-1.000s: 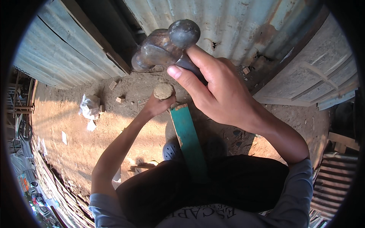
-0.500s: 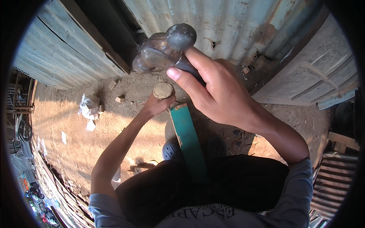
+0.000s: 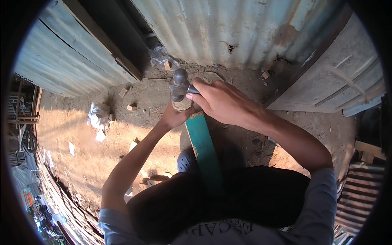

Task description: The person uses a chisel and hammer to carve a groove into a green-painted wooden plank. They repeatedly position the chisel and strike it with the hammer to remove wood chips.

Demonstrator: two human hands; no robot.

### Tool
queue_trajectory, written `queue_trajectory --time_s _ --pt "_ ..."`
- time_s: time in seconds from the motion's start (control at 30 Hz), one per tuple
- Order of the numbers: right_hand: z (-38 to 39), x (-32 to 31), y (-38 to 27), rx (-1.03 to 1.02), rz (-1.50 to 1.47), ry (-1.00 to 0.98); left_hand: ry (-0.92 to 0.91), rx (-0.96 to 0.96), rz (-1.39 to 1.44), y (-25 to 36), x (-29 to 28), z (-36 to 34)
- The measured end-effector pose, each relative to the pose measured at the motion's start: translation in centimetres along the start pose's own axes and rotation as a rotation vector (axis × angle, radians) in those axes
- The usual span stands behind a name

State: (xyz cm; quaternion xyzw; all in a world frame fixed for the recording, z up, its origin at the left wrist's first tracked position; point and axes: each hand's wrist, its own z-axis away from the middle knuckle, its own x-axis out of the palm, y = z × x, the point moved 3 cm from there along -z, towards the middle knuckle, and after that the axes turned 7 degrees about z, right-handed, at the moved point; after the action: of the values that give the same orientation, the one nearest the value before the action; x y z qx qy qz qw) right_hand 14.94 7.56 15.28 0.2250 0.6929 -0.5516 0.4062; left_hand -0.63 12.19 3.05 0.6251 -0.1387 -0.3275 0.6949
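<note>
My right hand is closed round the dark handle of a ball-peen hammer. The metal head sits at the round, battered top of an upright tool, probably wooden-handled; whether they touch I cannot tell for sure. My left hand grips this tool, its lower part hidden. Just beside that hand is the top end of a green painted board with chipped edges, which runs back toward my dark-clothed lap and one clog.
Rusty corrugated metal sheets stand ahead and left, a worn panel door right. On the dirt ground are wood offcuts, plastic bags and scraps. Slats and clutter line the left edge, corrugated sheet the lower right.
The hammer has swung down and away from the camera, from a raised position onto or just over the tool's top. My right hand moved with it; my left hand shifted only slightly.
</note>
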Motion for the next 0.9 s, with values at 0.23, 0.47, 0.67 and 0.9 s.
queue_trajectory --time_s 0.23,0.47,0.67,0.9 --pt "-0.6 -5.1 -1.9 -0.043 -0.354 0.548 -0.1 -0.071 -0.111 -1.5 -0.5 -0.9" --pt "-0.5 -2.2 0.3 0.045 -0.085 0.066 0.106 0.117 0.011 -0.4 0.6 -0.7" --pt "-0.4 -3.4 0.1 0.054 -0.152 0.336 -0.004 0.015 -0.047 -0.1 0.6 -1.2" --pt "1.5 0.1 3.2 0.176 -0.17 -0.053 -0.111 -0.095 0.075 -2.5 0.9 -0.7"
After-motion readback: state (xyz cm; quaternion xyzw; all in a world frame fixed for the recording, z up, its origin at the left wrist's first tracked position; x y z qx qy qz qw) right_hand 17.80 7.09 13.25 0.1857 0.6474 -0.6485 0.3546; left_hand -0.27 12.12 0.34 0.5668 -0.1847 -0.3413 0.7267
